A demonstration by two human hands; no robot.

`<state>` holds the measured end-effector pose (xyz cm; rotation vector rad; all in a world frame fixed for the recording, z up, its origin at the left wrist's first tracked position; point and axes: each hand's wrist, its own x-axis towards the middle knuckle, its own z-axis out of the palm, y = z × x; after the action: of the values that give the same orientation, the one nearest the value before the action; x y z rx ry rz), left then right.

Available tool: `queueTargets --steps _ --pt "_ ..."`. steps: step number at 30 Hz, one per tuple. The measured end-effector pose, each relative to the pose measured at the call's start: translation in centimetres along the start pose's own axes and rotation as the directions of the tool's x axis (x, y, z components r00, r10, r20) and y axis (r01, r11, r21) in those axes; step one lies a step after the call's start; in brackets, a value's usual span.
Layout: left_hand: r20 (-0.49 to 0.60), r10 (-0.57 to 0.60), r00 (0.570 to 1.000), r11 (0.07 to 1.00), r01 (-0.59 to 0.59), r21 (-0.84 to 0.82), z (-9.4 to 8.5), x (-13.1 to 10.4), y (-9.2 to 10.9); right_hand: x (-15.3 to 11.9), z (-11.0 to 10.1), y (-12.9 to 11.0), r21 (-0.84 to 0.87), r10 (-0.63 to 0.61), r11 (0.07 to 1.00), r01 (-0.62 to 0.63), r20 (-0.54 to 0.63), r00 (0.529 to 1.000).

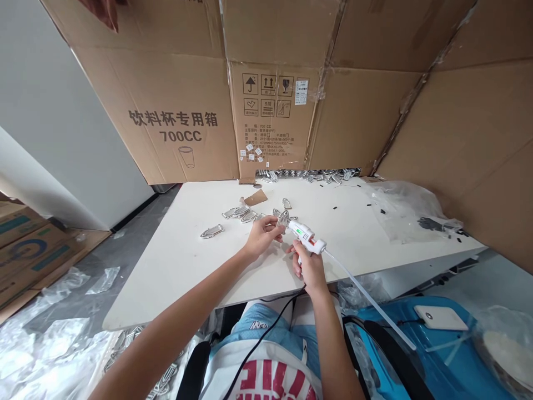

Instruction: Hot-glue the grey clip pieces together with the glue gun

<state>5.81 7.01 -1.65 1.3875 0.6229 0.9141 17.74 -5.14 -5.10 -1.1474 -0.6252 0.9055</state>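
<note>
My right hand (306, 262) is wrapped round the handle of a white hot glue gun (306, 236), whose nozzle points up and to the left. A long translucent glue stick (370, 299) sticks out of its back end. Between the fingers of my left hand (263, 236) is a small silvery metal clip (282, 220), held right at the nozzle; my fingers partly cover it. Similar metal clips (244, 213) lie in a loose group just beyond my left hand. A single clip (212, 231) rests farther left, and another clip (286, 203) lies behind the nozzle.
Cardboard walls (187, 83) enclose the back and right of the white table (166, 266). More metal parts (308, 175) are heaped along the back edge. A clear plastic bag (403, 208) with small black pieces lies at right. A black cord (266, 333) crosses my lap beside a blue stool (400, 316).
</note>
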Motion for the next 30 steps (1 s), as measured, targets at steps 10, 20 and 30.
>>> queueTargets --steps 10,20,30 --pt "0.008 -0.008 1.0 1.0 0.009 -0.021 0.0 0.0 -0.3 0.2 -0.1 0.2 -0.03 0.004 1.0 -0.005 -0.029 1.0" --pt "-0.078 0.32 0.944 0.883 -0.267 0.386 0.1 -0.2 -1.0 -0.2 0.4 -0.8 0.002 0.015 1.0 -0.015 -0.008 1.0" --pt "0.102 0.484 0.869 0.652 -0.436 0.62 -1.2 -0.3 -0.8 -0.5 -0.1 -1.1 0.054 0.06 0.996 -0.065 0.078 0.995"
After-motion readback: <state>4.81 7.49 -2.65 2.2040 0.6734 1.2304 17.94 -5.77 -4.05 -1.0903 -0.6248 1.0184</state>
